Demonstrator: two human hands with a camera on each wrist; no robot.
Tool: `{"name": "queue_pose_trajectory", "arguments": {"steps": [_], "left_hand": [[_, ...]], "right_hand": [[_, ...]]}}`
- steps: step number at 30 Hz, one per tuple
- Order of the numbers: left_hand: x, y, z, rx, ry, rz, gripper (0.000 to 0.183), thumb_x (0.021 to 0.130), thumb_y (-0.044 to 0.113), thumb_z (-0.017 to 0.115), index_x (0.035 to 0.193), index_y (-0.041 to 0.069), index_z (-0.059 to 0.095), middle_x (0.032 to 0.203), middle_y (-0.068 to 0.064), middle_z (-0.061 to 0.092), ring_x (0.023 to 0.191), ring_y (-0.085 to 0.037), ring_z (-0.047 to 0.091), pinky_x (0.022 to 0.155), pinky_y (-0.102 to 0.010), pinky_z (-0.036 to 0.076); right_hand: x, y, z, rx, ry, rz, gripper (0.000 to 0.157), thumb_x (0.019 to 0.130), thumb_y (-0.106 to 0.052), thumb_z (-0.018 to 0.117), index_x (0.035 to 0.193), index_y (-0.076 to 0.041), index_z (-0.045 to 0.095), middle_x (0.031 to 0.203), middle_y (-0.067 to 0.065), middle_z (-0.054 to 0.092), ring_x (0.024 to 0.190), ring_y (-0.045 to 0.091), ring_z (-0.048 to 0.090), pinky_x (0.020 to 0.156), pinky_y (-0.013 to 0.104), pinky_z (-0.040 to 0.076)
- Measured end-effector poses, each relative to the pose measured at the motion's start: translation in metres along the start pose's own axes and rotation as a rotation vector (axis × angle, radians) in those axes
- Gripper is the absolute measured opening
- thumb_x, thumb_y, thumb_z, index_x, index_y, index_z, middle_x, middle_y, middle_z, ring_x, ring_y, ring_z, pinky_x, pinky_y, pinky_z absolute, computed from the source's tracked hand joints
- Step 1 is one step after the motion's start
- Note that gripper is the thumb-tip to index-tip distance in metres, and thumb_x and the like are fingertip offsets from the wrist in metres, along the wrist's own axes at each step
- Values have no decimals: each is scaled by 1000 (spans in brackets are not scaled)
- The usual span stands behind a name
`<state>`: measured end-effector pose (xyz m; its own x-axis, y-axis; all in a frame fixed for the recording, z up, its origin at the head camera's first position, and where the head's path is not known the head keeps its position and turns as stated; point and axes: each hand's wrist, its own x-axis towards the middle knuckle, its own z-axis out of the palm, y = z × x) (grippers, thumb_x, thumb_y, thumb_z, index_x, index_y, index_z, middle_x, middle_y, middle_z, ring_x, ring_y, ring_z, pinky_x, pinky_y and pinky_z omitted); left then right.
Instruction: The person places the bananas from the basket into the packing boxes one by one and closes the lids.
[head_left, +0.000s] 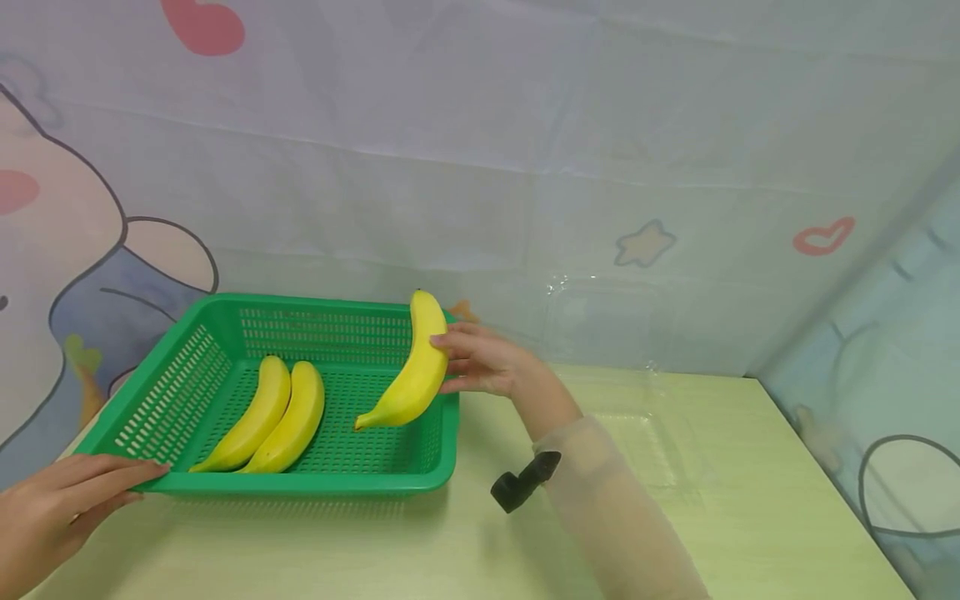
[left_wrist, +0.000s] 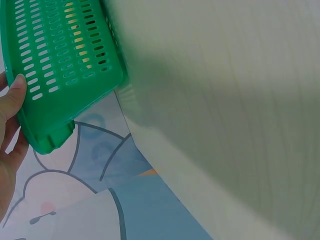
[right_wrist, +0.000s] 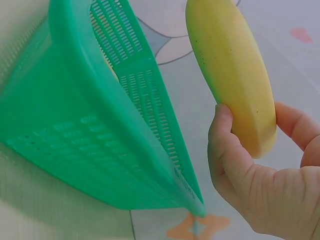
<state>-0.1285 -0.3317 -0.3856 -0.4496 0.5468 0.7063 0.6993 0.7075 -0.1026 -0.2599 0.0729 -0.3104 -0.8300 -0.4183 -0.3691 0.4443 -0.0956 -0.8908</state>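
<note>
A banana (head_left: 415, 367) is held up over the right end of a green plastic basket (head_left: 315, 483). My right hand (head_left: 483, 360) grips it between thumb and fingers, as the right wrist view also shows with the banana (right_wrist: 232, 70) beside the basket's wall (right_wrist: 60, 105). Two more bananas (head_left: 258, 421) lie side by side on the basket floor, left of its middle. At the basket's near left corner, my left hand (head_left: 63, 508) holds the rim. In the left wrist view the thumb (left_wrist: 15, 92) presses one side of the basket's edge, with fingers on the other.
A clear plastic container (head_left: 645, 450), hard to make out, stands on the pale table (head_left: 757, 492) to the right, behind my right forearm. A patterned cloth (head_left: 465, 167) hangs behind the table. A black mount (head_left: 525, 483) is strapped to my right wrist.
</note>
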Motion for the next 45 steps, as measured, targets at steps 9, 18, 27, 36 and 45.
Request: {"name": "queue_pose_trajectory", "arguments": {"steps": [9, 18, 27, 36, 45], "left_hand": [[1, 2, 0, -10, 5, -8, 61, 100, 49, 26, 89, 8, 70, 79, 8, 61, 67, 0, 53, 58, -7, 41], [0, 2, 1, -16, 4, -12, 62, 99, 50, 26, 88, 8, 70, 78, 9, 61, 69, 3, 53, 58, -7, 41], [-2, 1, 2, -11, 8, -20, 62, 99, 51, 27, 88, 9, 71, 77, 10, 61, 67, 1, 53, 57, -7, 41], [-4, 1, 4, -18, -4, -52, 63, 97, 54, 26, 89, 10, 72, 78, 8, 61, 73, 5, 51, 58, -7, 41], [-2, 4, 2, 33, 10, -14, 65, 99, 50, 23, 86, 8, 70, 77, 5, 62, 65, -6, 55, 60, -10, 43]], "right_hand": [[-6, 2, -11, -24, -17, -7, 44, 94, -8, 53, 134, -3, 36, 101, 9, 54, 88, 23, 58, 71, 37, 55], [-11, 1, -20, -14, -31, -15, 50, 94, -8, 51, 139, -1, 30, 108, 12, 51, 95, 25, 56, 86, 46, 48], [-17, 3, -29, -14, -40, -34, 48, 95, -7, 50, 138, 1, 30, 110, 12, 50, 97, 25, 55, 79, 41, 53], [-25, 3, -38, -23, -34, -50, 48, 96, -9, 48, 138, 1, 29, 109, 11, 50, 93, 24, 56, 73, 36, 55], [-32, 4, -47, -27, -17, -64, 50, 94, -7, 49, 138, 2, 27, 111, 12, 48, 96, 25, 55, 76, 39, 54]]}}
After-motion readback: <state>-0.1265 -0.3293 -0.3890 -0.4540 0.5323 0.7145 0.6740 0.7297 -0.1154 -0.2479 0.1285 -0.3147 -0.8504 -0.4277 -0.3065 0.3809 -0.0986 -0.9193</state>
